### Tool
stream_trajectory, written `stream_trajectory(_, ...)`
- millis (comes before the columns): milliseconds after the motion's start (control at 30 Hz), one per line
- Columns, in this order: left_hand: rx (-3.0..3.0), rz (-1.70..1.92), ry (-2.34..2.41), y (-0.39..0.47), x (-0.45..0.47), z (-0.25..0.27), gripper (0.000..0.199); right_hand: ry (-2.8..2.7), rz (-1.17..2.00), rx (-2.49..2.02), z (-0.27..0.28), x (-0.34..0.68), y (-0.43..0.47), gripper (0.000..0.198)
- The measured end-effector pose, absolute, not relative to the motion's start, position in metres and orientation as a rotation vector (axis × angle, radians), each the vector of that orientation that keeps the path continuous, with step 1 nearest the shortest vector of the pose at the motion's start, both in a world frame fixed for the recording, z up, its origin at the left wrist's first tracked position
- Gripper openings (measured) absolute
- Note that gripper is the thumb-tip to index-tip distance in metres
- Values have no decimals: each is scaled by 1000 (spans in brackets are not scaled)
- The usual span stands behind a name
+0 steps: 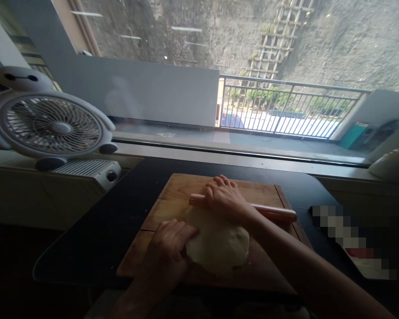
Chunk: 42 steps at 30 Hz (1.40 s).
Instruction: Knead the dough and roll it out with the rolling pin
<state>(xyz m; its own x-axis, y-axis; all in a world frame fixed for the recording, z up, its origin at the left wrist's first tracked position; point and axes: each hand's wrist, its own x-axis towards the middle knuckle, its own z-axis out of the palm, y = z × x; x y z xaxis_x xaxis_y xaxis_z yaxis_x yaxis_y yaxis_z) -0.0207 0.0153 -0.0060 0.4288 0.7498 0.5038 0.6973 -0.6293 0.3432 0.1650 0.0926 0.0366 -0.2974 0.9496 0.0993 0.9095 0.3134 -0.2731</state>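
Note:
A flattened, pale round of dough lies on the wooden cutting board. Across the dough's far edge rests a wooden rolling pin, slanting slightly down to the right. My right hand lies over the pin left of its middle, fingers curled over the far side. At the dough's left edge, my left hand is closed with bent fingers, its thumb side against the rim. Its fingertips are partly hidden in shadow. The dough's outline is uneven, with a small bump on the right.
The board sits on a dark table with rounded corners. A white fan stands at the left beside a white ribbed box. On the table's right lies a blurred-out flat object. A window with a sill is behind.

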Motion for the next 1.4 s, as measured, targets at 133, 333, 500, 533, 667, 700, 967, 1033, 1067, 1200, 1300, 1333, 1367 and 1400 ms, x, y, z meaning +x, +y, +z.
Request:
stream_trajectory(133,2594,943,1312,15,-21,-7,34,-2373,176,-1578,34,163,78,44)
stream_trajectory(333,2610,958,1319,15,-22,-7,39,-2291,303,-1773,35,164,100,46)
stream_trajectory(500,2611,929,1326,14,-22,-4,37,-2364,247,-1646,35,164,99,44)
stream_trajectory(533,2610,935,1324,13,-22,-4,37,-2344,280,-1705,35,165,105,45)
stream_trajectory(667,2612,960,1318,14,-22,-5,38,-2265,365,-1858,38,166,113,46)
stream_trajectory(700,2611,956,1320,15,-22,-6,37,-2288,335,-1806,37,165,106,45)
stream_trajectory(967,2630,956,1299,16,-23,-8,38,-2256,261,-1808,35,164,108,42)
stream_trajectory(1033,2631,971,1302,15,-25,-9,38,-2219,310,-1885,37,164,117,42)
stream_trajectory(1067,2630,971,1305,15,-25,-9,37,-2226,307,-1870,37,164,114,42)
stream_trajectory(1200,2628,880,1326,13,-25,-9,39,-2328,161,-1599,33,164,85,41)
stream_trajectory(1300,2683,882,1378,12,-21,-2,39,-2285,141,-1682,35,167,98,41)
stream_trajectory(1333,2732,895,1368,13,-19,2,40,-2247,143,-1762,36,168,109,42)
stream_trajectory(1367,2791,890,1329,14,-18,5,40,-2205,136,-1831,38,170,121,43)
stream_trajectory(1400,2847,870,1278,16,-17,9,40,-2170,116,-1874,39,171,130,44)
